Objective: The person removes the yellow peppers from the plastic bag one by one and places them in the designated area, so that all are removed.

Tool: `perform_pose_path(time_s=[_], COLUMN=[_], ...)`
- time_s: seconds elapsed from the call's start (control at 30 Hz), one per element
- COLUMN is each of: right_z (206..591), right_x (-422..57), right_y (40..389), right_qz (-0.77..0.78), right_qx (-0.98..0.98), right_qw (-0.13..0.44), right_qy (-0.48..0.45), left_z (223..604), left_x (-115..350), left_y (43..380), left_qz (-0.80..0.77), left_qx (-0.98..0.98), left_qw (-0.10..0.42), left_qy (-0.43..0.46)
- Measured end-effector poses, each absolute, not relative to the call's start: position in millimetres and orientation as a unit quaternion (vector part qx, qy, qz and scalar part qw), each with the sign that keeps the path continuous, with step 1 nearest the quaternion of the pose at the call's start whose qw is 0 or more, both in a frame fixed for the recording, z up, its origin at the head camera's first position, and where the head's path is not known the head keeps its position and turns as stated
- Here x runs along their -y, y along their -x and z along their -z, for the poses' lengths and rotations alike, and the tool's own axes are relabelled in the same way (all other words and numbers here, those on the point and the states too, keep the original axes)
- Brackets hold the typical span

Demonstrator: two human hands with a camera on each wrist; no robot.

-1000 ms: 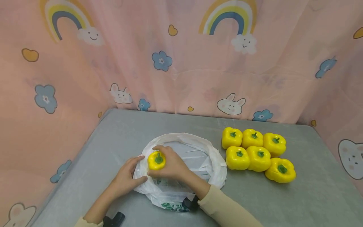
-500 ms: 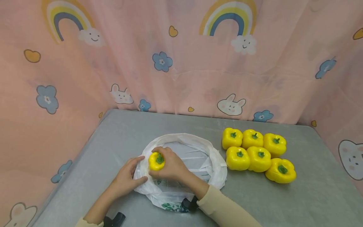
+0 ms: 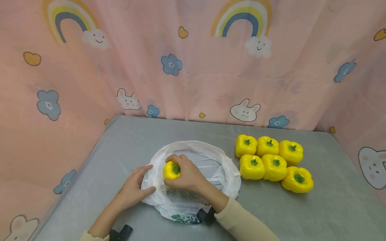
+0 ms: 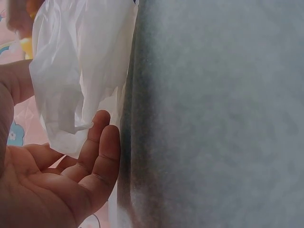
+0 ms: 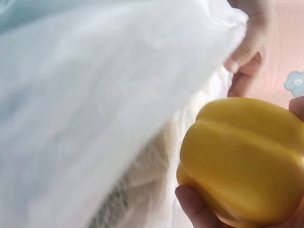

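A yellow bell pepper with a green stem is gripped in my right hand, over the left part of the white plastic bag. Close up in the right wrist view, the bell pepper sits between the thumb and fingers, beside the bag wall. My left hand touches the bag's left side, thumb and fingers spread wide along the rim. In the left wrist view the left hand's fingers curve loosely beside the white plastic. The bag stands with its mouth wide and its rim rolled outward.
Several yellow bell peppers stand in two rows right of the bag, stems up. They rest on a grey table. A pink patterned curtain hangs round the back and sides.
My right hand has moved slightly right with the bell pepper, away from the bag's left rim, and the pepper has tilted a little. My left hand stays at the rim.
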State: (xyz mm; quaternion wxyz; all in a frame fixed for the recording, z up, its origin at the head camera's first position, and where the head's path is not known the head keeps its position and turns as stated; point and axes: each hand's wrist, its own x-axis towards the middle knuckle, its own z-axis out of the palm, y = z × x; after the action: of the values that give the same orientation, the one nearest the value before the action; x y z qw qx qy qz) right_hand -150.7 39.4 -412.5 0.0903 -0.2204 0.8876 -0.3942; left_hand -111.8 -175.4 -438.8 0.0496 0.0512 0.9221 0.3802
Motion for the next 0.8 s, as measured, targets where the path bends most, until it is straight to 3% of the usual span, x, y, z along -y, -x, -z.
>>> perform_pose_path(time_s=[0.8], right_z=[373.4], right_x=[-124.2], right_y=[119.4], right_qz=[0.369], right_qx=[-0.908], right_qw=[0.012], right_qy=[0.196], left_z=[436.3], left_x=[174.8], left_y=[110.7], left_qz=[-0.385], left_qx=[-0.92], left_qw=[0.035], left_qy=[-0.058])
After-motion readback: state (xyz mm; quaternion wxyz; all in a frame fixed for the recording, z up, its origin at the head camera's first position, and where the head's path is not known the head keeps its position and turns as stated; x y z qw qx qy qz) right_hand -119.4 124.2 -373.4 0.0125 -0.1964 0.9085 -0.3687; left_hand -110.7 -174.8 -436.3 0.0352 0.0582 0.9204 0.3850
